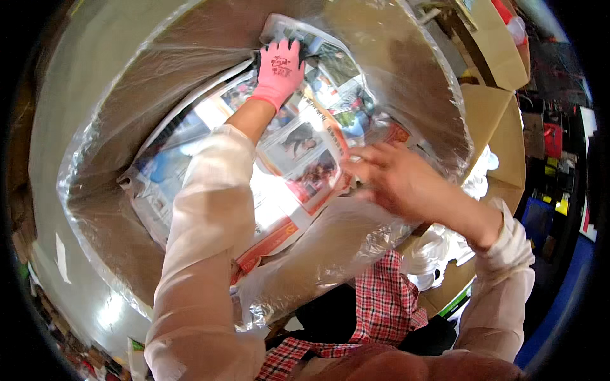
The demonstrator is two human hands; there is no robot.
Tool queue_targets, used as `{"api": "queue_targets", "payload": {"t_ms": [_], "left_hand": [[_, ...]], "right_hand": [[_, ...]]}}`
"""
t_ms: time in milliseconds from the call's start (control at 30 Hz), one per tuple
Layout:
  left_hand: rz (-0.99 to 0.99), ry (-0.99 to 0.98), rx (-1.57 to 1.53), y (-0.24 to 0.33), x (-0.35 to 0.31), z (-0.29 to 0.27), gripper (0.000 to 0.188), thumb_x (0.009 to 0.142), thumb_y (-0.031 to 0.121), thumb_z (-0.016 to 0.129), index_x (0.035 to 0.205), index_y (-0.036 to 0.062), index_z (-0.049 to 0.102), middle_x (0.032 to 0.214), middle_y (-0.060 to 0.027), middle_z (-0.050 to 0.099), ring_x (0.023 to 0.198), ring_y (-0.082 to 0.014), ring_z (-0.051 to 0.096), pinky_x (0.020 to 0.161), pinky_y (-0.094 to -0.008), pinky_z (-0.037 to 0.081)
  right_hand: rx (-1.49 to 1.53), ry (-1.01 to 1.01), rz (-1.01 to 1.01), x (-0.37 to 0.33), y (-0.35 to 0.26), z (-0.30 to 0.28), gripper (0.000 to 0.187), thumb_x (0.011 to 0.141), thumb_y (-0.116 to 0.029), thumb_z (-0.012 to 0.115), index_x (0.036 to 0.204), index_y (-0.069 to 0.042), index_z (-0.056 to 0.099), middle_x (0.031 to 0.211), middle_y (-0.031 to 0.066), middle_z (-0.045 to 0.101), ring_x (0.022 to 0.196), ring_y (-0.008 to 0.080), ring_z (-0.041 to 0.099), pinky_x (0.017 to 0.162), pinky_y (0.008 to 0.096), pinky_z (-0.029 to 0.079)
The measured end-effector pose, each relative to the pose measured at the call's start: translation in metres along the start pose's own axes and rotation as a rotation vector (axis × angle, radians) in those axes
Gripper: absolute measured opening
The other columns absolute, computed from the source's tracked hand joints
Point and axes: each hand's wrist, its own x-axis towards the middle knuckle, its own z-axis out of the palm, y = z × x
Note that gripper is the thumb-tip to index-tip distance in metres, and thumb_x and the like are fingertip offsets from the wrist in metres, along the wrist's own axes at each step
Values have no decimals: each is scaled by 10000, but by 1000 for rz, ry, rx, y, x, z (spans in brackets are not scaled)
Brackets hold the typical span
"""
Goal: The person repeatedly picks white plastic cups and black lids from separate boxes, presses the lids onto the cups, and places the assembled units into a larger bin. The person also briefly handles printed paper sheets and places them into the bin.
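Observation:
My left hand, in a pink glove with a dark palm side, presses down at the far edge of printed newspaper sheets. Its fingers are spread over the paper. Bare and slightly blurred, my right hand hovers over the right edge of the sheets, its fingers apart and loosely bent; whether they touch the paper is unclear. The sheets lie inside a large box lined with a clear plastic bag, and their edges curl up against the liner.
To the right stands an open cardboard box with white wrapped items beside and below it. Dark shelving with coloured goods rises at the far right. A grey floor runs along the left. Red checked cloth hangs at my front.

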Motion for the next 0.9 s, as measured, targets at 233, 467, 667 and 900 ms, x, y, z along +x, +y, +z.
{"api": "queue_targets", "payload": {"t_ms": [233, 467, 667, 900], "left_hand": [[195, -43, 135, 22, 21, 39, 614, 856, 465, 562, 1383, 173, 442, 1387, -156, 422, 1321, -310, 361, 1047, -658, 216], [413, 18, 37, 68, -88, 8, 686, 755, 450, 659, 1364, 199, 466, 1412, -248, 365, 1311, -481, 311, 1043, -671, 171], [526, 34, -25, 79, -96, 62, 637, 758, 451, 673, 1336, 251, 491, 1393, -200, 392, 1297, -405, 336, 1035, -663, 210], [681, -48, 23, 106, -129, 77, 510, 843, 523, 535, 1270, 246, 571, 1373, -134, 423, 1310, -366, 316, 1054, -711, 122]], "right_hand": [[163, 28, 3, -21, -50, 29, 543, 750, -239, 727, 1230, -77, 532, 1291, 122, 508, 1142, 320, 517, 931, 445, 428], [73, 143, -14, -41, -54, 42, 462, 784, -395, 681, 1100, -67, 601, 1199, 121, 570, 1095, 282, 543, 929, 436, 420], [90, 159, 32, -47, -59, 53, 380, 794, -423, 652, 991, -99, 616, 977, 61, 611, 929, 251, 581, 814, 393, 454], [60, 161, 60, -38, -63, 52, 336, 783, -348, 671, 991, -88, 625, 976, 62, 625, 878, 243, 599, 767, 369, 475]]}}
